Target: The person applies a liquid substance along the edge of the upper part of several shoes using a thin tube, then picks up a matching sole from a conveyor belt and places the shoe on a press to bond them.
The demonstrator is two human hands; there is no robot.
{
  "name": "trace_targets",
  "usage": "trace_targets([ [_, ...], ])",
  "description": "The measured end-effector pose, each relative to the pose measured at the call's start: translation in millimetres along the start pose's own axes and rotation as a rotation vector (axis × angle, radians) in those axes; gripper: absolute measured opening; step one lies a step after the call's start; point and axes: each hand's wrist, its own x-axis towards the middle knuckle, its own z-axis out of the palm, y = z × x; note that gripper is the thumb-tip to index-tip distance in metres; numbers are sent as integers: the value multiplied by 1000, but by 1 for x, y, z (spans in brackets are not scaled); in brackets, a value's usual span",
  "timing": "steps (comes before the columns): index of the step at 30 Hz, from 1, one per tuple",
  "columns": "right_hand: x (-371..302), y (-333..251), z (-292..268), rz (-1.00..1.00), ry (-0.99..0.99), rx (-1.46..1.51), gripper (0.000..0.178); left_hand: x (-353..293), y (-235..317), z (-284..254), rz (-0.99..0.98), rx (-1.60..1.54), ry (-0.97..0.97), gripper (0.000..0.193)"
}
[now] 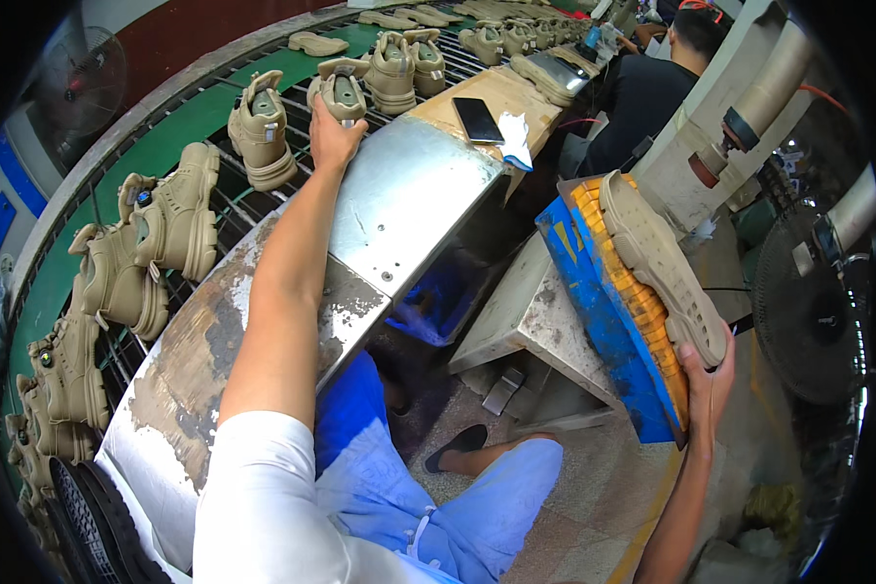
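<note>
My left hand (335, 144) reaches forward, its fingers closed around the heel of a tan shoe (342, 97) on the rod conveyor. My right hand (708, 378) grips the near end of a beige shoe sole (664, 261), thumb on its edge. That sole lies tilted along a ribbed orange pad (628, 277) in a blue machine holder (594, 307). Whether an upper is attached beneath it cannot be seen. Another tan shoe (263, 136) stands just left of my left hand.
Several tan shoes (180, 209) line the curved conveyor (226, 107). A metal-topped bench (414, 185) carries a phone (478, 120) and a white glove-like cloth (515, 139). A black-clad co-worker (652, 97) sits ahead. A fan (827, 316) stands at right; black soles (92, 516) lie lower left.
</note>
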Motion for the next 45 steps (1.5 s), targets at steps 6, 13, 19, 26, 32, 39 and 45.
trace_targets([
  [6,-3,-13,8,-1,-52,79,90,5,-15,-19,-26,102,85,107],
  [13,-10,-11,2,-95,-192,197,106,-153,113,-34,123,-377,-630,65],
  [19,-14,-11,-2,-186,-297,242,114,-211,222,-66,-257,-911,-1291,47],
  [26,-14,4,-5,-255,-295,208,90,-172,194,-125,-492,-949,-711,39],
  [32,-11,4,-2,-272,-301,197,67,-11,116,-170,-207,-1176,-28,49],
  [39,-17,6,-9,-223,-250,155,55,-78,69,-182,-178,-577,-174,79],
  [45,-18,4,-7,-258,-272,128,47,-213,-16,-281,-133,-76,28,58],
])
